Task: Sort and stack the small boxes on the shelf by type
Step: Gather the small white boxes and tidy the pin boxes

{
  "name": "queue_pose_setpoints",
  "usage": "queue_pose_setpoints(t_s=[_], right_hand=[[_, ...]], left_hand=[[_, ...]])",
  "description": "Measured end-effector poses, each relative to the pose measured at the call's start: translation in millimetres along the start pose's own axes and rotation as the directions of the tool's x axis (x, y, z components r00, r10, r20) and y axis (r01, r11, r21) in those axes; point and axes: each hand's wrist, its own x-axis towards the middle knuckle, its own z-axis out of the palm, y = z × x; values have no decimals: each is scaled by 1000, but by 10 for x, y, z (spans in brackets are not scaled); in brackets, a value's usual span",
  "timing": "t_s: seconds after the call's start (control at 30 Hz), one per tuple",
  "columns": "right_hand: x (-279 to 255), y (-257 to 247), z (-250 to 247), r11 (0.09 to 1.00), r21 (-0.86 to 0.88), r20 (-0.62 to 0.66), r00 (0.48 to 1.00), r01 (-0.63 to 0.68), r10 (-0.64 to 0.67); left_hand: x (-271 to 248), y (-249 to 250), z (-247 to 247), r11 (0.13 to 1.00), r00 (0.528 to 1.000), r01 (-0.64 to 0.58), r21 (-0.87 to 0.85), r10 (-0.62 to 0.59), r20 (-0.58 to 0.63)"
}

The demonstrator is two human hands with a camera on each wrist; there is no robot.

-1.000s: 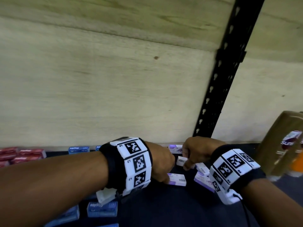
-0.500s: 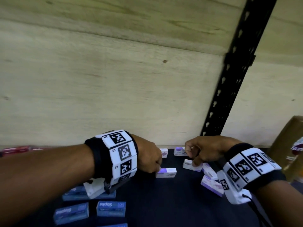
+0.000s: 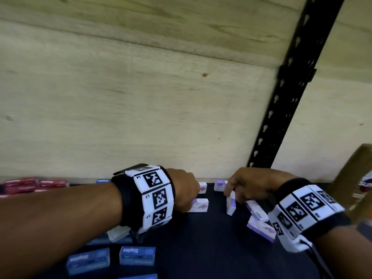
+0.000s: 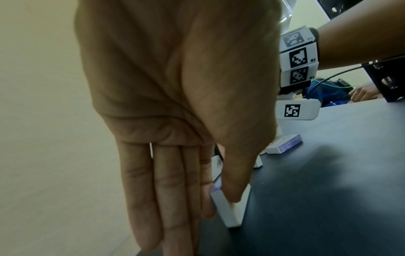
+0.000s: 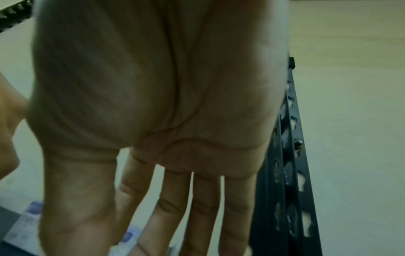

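Observation:
Small purple-and-white boxes lie on the dark shelf. My left hand pinches one flat purple-and-white box; in the left wrist view the thumb presses its top and the fingers lie along its far side. My right hand pinches another purple-and-white box, which stands tilted on its edge. Two more purple boxes lie under my right wrist. Two others sit at the back wall.
Blue Staples boxes lie at the front left, and red boxes are stacked at the far left. A black slotted upright rises at the back right. A brown package stands at the right edge.
My right hand has tipped its box from lying flat up onto its edge. My left hand stays on its flat box. The head view has shifted slightly.

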Motion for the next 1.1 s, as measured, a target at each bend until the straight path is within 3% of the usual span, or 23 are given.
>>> queue_pose_setpoints(t_s=[0.43, 0.63, 0.77, 0.93, 1.1], right_hand=[[66, 55, 83, 994, -47, -108, 989, -102, 97], [20, 140, -54, 963, -173, -43, 979, -205, 201], [-37, 260, -32, 931, -159, -27, 944, -329, 329], [-20, 370, 17, 945, -80, 83, 943, -317, 323], [31, 512, 43, 932, -118, 45, 936, -343, 350]], left_hand=[[89, -47, 33, 998, 999, 45, -35, -46, -21], [-13, 21, -69, 996, 993, 51, 78, -43, -108], [-37, 206, -181, 997, 984, -64, 42, 70, -164], [10, 491, -205, 979, 965, -200, -33, 191, -178], [163, 640, -194, 956, 934, -280, -86, 251, -254]])
